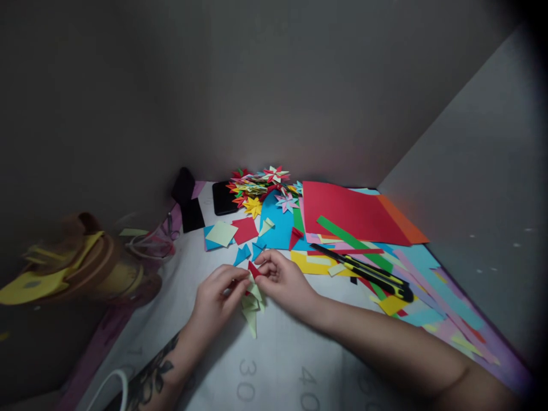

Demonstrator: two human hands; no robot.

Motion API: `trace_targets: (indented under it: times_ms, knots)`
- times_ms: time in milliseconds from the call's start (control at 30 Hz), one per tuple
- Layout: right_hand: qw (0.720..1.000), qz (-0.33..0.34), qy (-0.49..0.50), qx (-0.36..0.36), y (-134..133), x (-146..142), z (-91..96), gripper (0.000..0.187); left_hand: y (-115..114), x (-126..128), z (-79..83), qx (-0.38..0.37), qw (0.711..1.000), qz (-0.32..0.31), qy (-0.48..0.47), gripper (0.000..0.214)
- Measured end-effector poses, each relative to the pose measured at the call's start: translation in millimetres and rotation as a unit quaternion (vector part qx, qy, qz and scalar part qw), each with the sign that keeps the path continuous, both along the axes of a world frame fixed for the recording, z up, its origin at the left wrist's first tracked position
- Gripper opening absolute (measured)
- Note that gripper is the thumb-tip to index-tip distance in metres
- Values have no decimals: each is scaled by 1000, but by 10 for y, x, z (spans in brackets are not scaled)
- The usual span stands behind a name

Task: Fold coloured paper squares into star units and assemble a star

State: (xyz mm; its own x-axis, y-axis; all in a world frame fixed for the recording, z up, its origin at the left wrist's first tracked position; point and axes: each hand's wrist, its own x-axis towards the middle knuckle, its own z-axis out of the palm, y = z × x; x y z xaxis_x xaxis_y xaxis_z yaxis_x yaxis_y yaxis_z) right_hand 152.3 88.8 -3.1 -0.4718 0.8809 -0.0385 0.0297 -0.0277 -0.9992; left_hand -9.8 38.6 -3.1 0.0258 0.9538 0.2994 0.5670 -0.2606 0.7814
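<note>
My left hand is closed in a pinch on several joined pale green folded paper pieces, whose points hang down over the white sheet. From the other side my right hand pinches a small red folded paper piece against the top of the pale green ones. Fingers hide exactly where red and green meet. Just beyond my fingertips lie blue folded pieces, a pale green folded piece and another red folded piece. Square papers lie flat behind my left hand.
Many-pointed paper stars are heaped by the wall, beside a black phone. Rightward lie a large red sheet, a black-and-yellow box cutter and scattered paper strips. A brown pot-like object stands left.
</note>
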Motion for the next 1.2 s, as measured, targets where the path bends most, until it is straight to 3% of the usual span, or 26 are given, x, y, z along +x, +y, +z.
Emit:
trace_targets:
  times_ms: [267, 567, 667, 833, 1200]
  knots:
    - [990, -3, -63, 130, -44, 16, -55, 20, 51, 31, -64, -144, 982, -3, -125, 9]
    - [980, -6, -78, 183, -46, 21, -69, 19, 22, 17, -40, -96, 995, -8, -20, 22]
    - [981, -6, -81, 177, -46, 18, -58, 16, 19, 42, -33, -116, 993, 4, -11, 24]
    - [991, -13, -74, 109, -23, 3, -53, 14, 28, 52, -20, -161, 983, 58, -62, 19]
    - [997, -4, -63, 53, -30, -19, -89, 19, 51, 75, -41, -163, 985, 53, -23, 26]
